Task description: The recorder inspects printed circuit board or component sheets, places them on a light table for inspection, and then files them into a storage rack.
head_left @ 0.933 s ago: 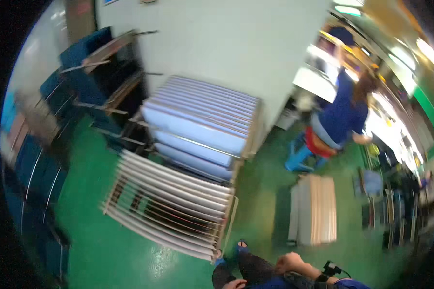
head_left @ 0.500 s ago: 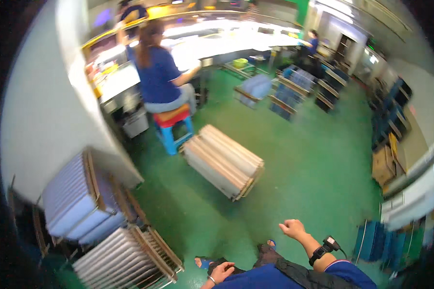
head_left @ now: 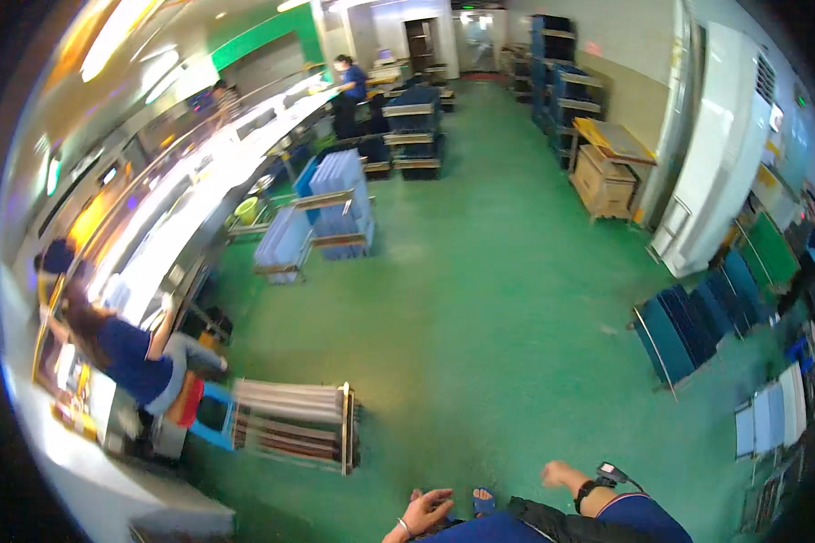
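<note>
Low in the picture, my left hand [head_left: 427, 512] hangs over the green floor with its fingers loosely apart and nothing in them. A light band circles that wrist. To its right, my right hand [head_left: 563, 475] is held out, fingers curled in with nothing visible in them. A black strap with a small cabled device [head_left: 612, 471] sits on my right wrist. Neither hand touches anything. Nearest to my left hand is a rack of upright pale and brown panels [head_left: 294, 421], standing on the floor to the left. One of my blue sandals [head_left: 484, 500] shows between the hands.
At left, a person [head_left: 136, 357] sits on a red and blue stool [head_left: 213, 414] at a brightly lit bench [head_left: 181, 195]. Racks of blue panels [head_left: 340, 204] stand ahead. Dark blue panel racks [head_left: 675, 335], a wooden box [head_left: 602, 181] and a white cabinet [head_left: 711, 154] line the right.
My view has swung to the right, so the bench, seated person and panel rack now lie farther left. The pale racks at lower left have gone out of view. Both hands stay free.
</note>
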`<move>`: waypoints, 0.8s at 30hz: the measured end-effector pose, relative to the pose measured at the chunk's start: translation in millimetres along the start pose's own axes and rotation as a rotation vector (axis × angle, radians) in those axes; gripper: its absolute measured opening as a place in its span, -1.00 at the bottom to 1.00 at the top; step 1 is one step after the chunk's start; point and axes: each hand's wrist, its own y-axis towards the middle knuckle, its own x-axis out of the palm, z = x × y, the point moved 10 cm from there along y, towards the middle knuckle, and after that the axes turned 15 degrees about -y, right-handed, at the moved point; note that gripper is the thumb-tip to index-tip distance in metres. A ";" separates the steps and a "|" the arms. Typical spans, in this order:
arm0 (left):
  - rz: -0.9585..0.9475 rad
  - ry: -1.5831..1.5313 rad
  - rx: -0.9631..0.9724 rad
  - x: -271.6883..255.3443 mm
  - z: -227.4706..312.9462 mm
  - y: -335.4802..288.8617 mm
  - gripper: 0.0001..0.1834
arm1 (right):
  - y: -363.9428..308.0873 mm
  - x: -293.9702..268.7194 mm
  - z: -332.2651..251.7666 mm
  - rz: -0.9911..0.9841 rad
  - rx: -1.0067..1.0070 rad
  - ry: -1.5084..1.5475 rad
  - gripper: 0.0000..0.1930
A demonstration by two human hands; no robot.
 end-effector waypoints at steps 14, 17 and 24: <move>-0.479 0.425 -0.117 24.6 107.5 368.2 -0.53 | 112.8 -336.6 138.9 0.697 0.662 0.507 -0.80; -0.673 0.323 -0.013 37.1 150.2 445.7 -0.53 | 94.5 -313.2 177.9 0.475 1.021 0.323 -0.82; -0.747 0.405 -0.045 35.1 164.7 641.3 -0.58 | 199.2 -153.3 186.6 0.115 0.772 0.452 -0.81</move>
